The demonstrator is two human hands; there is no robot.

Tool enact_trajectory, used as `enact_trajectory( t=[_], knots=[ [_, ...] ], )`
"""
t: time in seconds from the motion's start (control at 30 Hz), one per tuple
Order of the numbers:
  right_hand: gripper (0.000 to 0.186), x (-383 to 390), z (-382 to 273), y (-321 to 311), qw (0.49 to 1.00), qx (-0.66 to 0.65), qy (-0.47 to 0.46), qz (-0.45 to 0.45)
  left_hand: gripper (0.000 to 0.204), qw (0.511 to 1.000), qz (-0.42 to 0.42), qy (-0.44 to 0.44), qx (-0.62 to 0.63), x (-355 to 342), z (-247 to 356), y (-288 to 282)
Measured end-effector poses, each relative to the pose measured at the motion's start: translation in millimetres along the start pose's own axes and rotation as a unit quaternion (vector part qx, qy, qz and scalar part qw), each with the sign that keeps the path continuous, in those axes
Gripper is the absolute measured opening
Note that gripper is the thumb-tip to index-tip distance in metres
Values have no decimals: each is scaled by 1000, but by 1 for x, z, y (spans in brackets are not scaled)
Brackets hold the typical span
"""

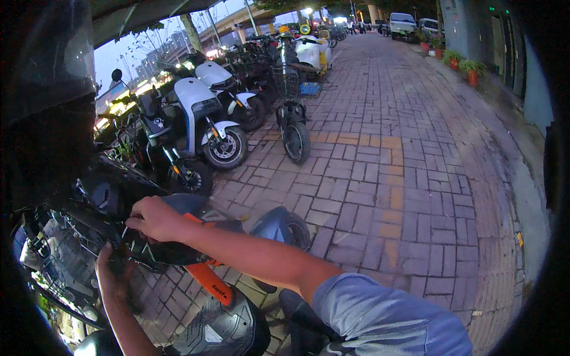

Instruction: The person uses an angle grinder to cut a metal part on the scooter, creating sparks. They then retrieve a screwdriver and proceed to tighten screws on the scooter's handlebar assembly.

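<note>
An electric scooter with an orange body panel (pixel 209 285) stands before me, its dark footboard (pixel 222 326) at the bottom of the view. My right hand (pixel 155 219) reaches across to the dark handlebar area (pixel 107 199). Its fingers are pinched together on a thin, light-coloured rod (pixel 123 234), too small to identify. Just below, my left hand (pixel 114 270) is raised with its thumb upward, curled against a dark part beside the handlebar. Shadow hides most of its fingers and what they hold. The scooter's blue-grey front fender (pixel 268 222) shows beyond my right forearm.
White scooters (pixel 199 107) and other two-wheelers stand in a row on the left. Farther ahead is a bike with a front basket (pixel 286 83). A yellow line (pixel 393 196) marks the brick pavement (pixel 439 178). Potted plants (pixel 472 71) line the right wall; vans (pixel 404 24) stand far off.
</note>
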State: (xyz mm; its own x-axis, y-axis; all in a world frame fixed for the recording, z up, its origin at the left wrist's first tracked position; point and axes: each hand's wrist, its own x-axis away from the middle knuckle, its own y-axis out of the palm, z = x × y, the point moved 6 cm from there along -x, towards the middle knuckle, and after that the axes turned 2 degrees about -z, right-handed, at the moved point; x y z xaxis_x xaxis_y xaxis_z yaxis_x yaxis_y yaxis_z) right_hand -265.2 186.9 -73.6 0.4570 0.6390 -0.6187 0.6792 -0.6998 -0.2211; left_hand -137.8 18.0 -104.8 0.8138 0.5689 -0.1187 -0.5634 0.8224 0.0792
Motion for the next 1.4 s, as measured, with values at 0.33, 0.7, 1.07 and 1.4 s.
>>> enact_trajectory(
  t=[0.33, 0.7, 1.07, 1.4],
  knots=[
    [21, 5, -6, 8, 997, -10, -70, 21, 33, 1000, 18, -5, -4, -6, -3, -11],
    [18, -24, 11, 13, 961, 160, -203, 99, 35, 1000, 27, 2, -3, -4, -1, -3],
    [19, -5, 3, 5, 999, -24, -44, 19, 35, 999, 35, 1, 2, 0, 0, -12],
    [24, -3, 5, -8, 992, 118, -27, 43, 32, 1000, 20, -14, -13, -4, 6, 5]
  ],
)
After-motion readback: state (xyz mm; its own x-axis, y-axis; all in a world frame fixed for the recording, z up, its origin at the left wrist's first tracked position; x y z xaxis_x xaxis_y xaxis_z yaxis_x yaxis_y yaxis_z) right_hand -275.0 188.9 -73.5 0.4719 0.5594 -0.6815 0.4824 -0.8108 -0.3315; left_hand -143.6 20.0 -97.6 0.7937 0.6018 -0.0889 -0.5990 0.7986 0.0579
